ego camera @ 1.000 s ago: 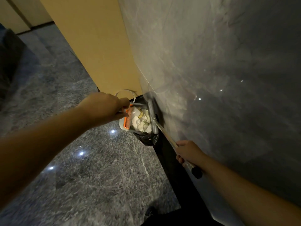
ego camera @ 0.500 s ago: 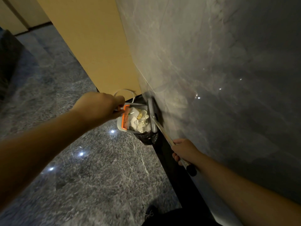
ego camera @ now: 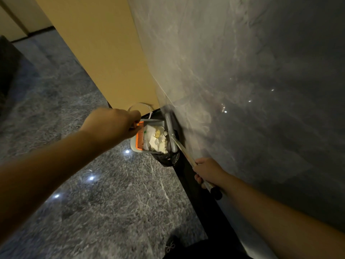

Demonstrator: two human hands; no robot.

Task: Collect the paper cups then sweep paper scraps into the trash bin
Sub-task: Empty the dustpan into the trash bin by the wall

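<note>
- Left hand [ego camera: 112,122]: fingers curled tight around the handle end of a grey plastic dustpan with an orange comb edge [ego camera: 140,136], held out above the floor.
- Grey dustpan: tilted toward the wall, loaded with crumpled white and yellowish paper scraps [ego camera: 156,139], heaped against its far side.
- Black-bagged trash bin [ego camera: 169,157]: tucked against the base of the wall, just beneath and beside the dustpan; only its dark liner and rim showing past the pan.
- Right hand [ego camera: 207,172]: fingers wrapped round the slim metallic pole of a broom [ego camera: 183,151], near its black end cap [ego camera: 216,193].
- Broom head [ego camera: 170,131]: grey, lying along the dustpan's wall-side edge, touching the paper heap.
- Thin clear loop, perhaps a wire or plastic ring [ego camera: 140,106]: just beyond the left knuckles; cannot tell what it belongs to.
- Polished grey marble wall [ego camera: 242,90]: close on the right, with a tan panel [ego camera: 97,49] further left.
- Dark veined stone floor [ego camera: 112,202]: speckled with small bright light reflections.
- Dark shoe with white laces [ego camera: 170,245]: at the lower edge, by the black skirting strip [ego camera: 196,199].
</note>
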